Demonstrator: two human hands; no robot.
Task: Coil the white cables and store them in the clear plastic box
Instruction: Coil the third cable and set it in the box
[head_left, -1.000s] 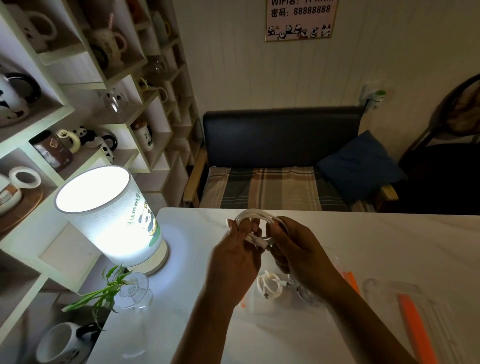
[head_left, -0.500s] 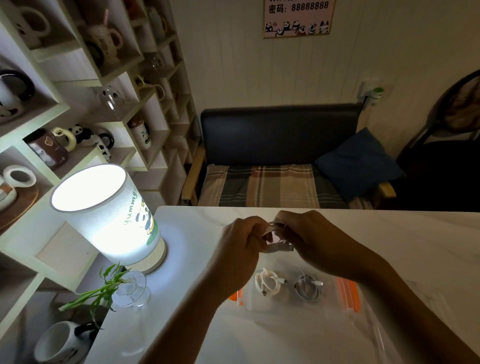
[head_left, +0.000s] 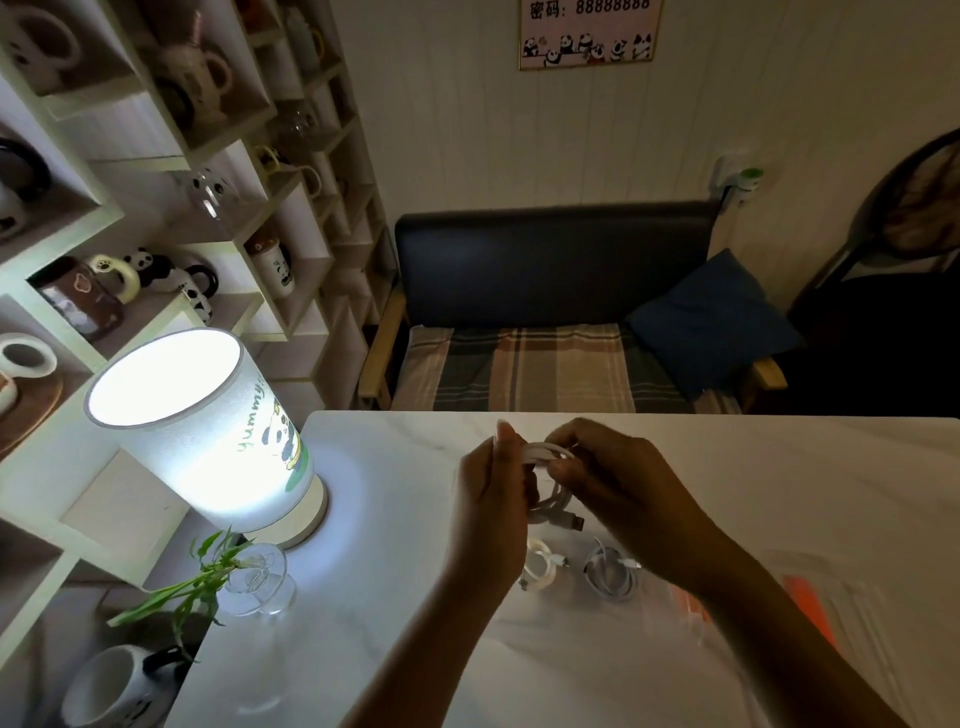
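Both hands are raised over the white marble-look table (head_left: 395, 519), closed on the same loosely looped white cable (head_left: 549, 457). The left hand (head_left: 496, 499) has its fingers curled shut around the left side of the loop, with fingertips (head_left: 503, 431) standing just above it. The right hand (head_left: 618, 483) pinches the right side of the loop, fingers bent tight against it. Beneath the fingers the cable's lower turns hang down, and its dark-tipped plug (head_left: 571, 521) juts out to the right just under the right thumb.

Directly below the hands lies the clear plastic box (head_left: 665, 623), its walls hard to trace against the pale table; orange parts show at its right side. Within its outline lie a tightly coiled white cable (head_left: 540, 566), below the left hand's fingers, and a looser coiled white cable (head_left: 613, 577) just beside it, below the right wrist. Whether they rest inside the box or on a flat part of it cannot be told.

Well left of the left hand stands a lit cylindrical white lamp with a panda print (head_left: 208, 431), and nearer than that a small clear glass vase (head_left: 257, 582) holding a green leafy sprig (head_left: 182, 592).
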